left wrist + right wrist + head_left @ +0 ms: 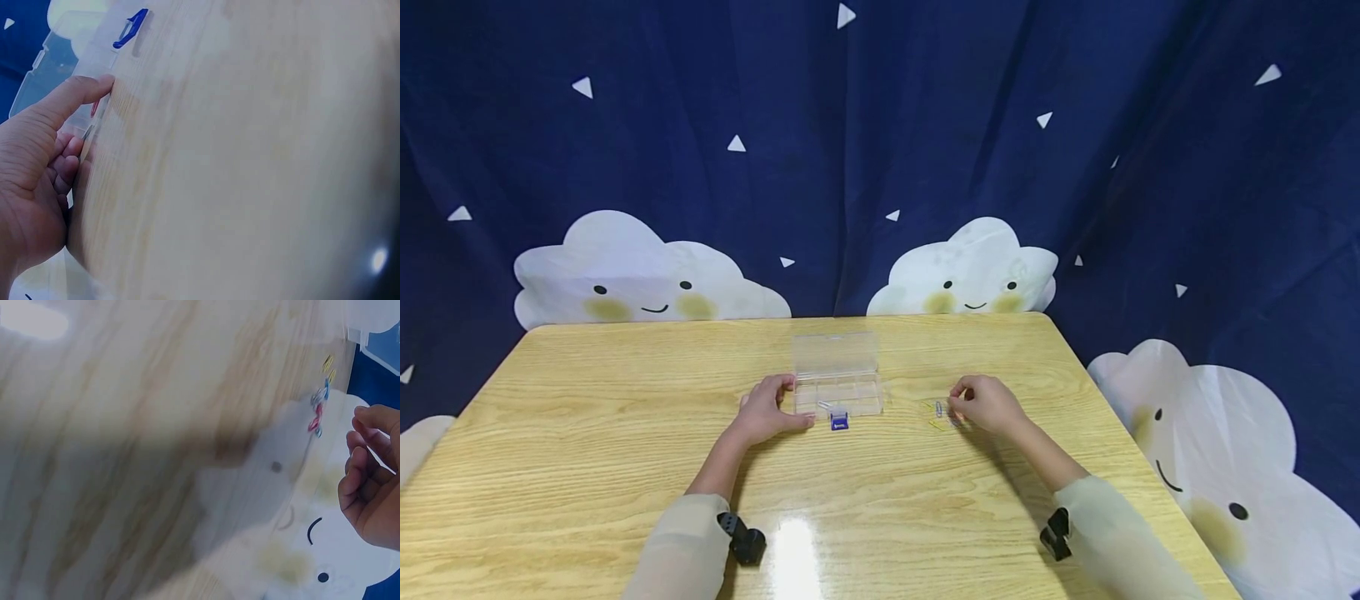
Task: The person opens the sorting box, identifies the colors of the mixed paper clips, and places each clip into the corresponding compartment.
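A clear plastic box (859, 408) with compartments lies on the table, its lid (835, 356) raised at the back. On its front is a blue latch (839, 422). My left hand (765, 410) grips the box's left end, thumb along the front edge and fingers at the far side. In the left wrist view a red paper clip (94, 108) shows through the plastic near the thumb. Right of the box lie several coloured paper clips (937, 409). Just over them is my right hand (987, 403), its fingers loosely bent, and nothing shows between them in the right wrist view (375, 475).
The wooden table (880, 500) ends at a dark blue curtain (805, 150) with white clouds. A bright light reflection lies on the tabletop near the front. Black wrist cameras (745, 540) sit on both sleeves.
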The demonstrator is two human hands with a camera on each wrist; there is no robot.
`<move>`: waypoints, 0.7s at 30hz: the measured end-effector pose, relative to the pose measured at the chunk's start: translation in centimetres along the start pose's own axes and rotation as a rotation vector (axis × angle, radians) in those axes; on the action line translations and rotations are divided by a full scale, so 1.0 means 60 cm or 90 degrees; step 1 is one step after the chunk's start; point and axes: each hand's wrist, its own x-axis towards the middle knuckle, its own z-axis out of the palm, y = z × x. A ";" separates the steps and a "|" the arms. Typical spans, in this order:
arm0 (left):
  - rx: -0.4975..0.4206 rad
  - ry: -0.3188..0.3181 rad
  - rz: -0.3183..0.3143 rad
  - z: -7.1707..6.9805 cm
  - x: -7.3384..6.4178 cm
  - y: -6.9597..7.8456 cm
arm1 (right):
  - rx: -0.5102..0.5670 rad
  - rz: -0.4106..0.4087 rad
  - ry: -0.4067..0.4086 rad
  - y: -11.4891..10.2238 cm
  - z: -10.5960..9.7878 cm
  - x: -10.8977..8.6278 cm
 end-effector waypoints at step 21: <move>0.001 0.004 0.001 -0.001 0.002 0.001 | -0.024 0.024 0.003 0.044 0.008 -0.017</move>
